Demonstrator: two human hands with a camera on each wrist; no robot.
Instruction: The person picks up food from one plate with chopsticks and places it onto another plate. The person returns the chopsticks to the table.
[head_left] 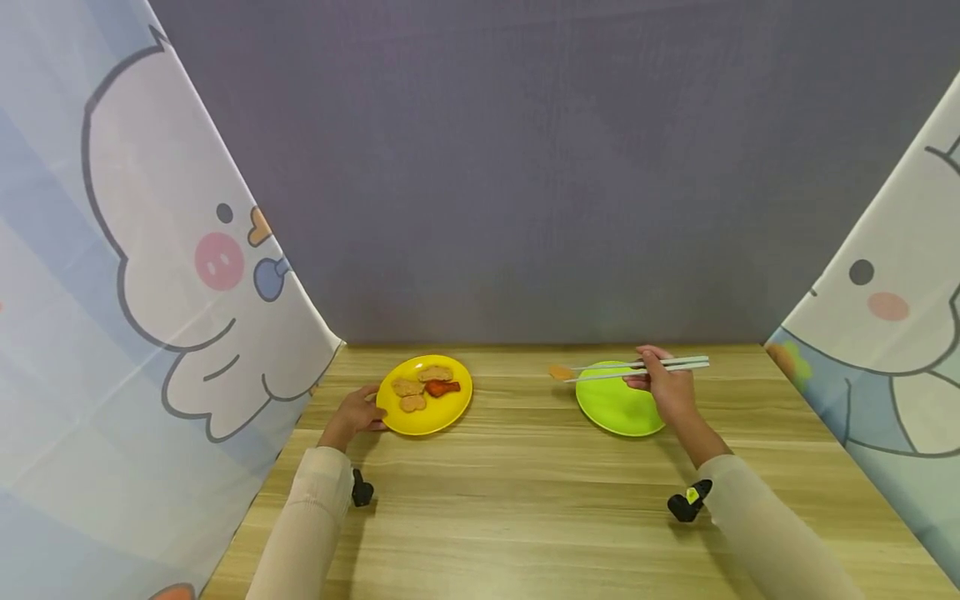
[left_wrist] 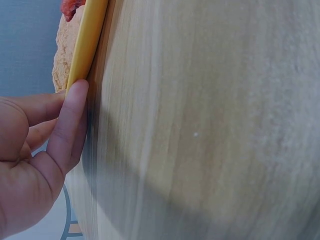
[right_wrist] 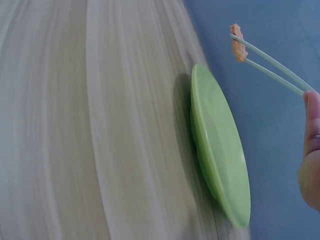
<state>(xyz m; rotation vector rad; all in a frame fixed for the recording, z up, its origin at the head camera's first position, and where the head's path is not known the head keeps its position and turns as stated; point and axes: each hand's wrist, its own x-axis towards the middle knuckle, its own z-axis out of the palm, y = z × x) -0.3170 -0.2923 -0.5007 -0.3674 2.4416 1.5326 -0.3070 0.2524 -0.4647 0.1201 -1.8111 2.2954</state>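
Note:
My left hand (head_left: 362,411) pinches the left rim of a yellow plate (head_left: 447,410) on the table. On that plate lie several tan, breaded nuggets (head_left: 408,387) and a small reddish-brown drumstick (head_left: 442,388). The left wrist view shows a fingertip against the plate's edge. Pale chopsticks (head_left: 686,364) are gripped in my right hand (head_left: 666,385), above a lime-green plate (head_left: 618,407). Between their tips they hold one nugget (right_wrist: 238,44), raised off the table just left of the green plate. Nothing shows on the visible part of the green plate; my hand covers its right side.
Both plates stand toward the back of a wood-grain table (head_left: 517,483). Behind it rises a grey cloth wall (head_left: 540,183). Printed cloth panels with cartoon figures (head_left: 217,242) close off both sides. A black wrist device (head_left: 686,502) hangs at each sleeve.

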